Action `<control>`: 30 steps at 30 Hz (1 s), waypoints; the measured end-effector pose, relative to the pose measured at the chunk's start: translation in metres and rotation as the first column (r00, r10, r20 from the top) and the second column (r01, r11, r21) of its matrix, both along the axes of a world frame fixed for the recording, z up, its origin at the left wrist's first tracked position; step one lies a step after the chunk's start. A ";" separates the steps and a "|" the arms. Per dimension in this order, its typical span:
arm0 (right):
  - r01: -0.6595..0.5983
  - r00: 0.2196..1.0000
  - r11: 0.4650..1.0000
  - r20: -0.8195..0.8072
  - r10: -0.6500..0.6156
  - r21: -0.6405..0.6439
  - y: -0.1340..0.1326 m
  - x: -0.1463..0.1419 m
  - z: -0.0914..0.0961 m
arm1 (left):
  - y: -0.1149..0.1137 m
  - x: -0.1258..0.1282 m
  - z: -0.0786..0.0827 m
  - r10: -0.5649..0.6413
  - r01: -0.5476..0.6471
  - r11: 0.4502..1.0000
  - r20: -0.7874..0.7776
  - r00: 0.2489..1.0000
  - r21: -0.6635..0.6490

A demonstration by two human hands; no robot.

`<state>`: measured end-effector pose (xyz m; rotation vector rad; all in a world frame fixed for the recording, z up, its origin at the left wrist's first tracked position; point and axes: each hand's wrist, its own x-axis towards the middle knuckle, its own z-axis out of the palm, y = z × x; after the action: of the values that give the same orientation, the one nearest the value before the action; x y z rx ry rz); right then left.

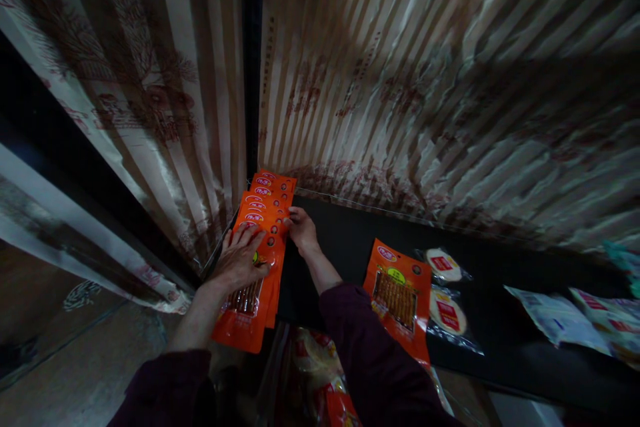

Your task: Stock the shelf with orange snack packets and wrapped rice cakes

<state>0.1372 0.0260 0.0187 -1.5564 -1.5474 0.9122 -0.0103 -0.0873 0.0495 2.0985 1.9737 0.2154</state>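
Overlapping orange snack packets (264,265) lie in a stack at the left end of a black shelf (325,227), near its corner. Each has an oval logo near the top, and the front one shows brown sticks through a clear window. My left hand (240,257) lies across the front packet with its fingers stretched out. At the stack's right edge is my right hand (303,230), its fingers curled and the thumb and forefinger closed on the edge of a packet. Part of the front packet is hidden under my left hand and wrist.
Another orange packet (397,293) lies to the right, beside two clear-wrapped round pale items (447,312) with red labels. Farther right are white packets (557,320). Printed, pleated sheeting (350,93) hangs behind the shelf. Below its front edge are more bagged goods (320,367).
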 end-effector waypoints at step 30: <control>-0.413 0.727 0.903 0.556 0.403 -0.114 -0.020 0.018 0.031 | 0.001 0.000 -0.009 0.027 -0.037 0.997 0.136 0.990 0.069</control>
<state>0.1550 0.0063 0.0500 -1.5853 -2.3982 0.6735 -0.0098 -0.0859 0.0401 2.0378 1.9481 0.4291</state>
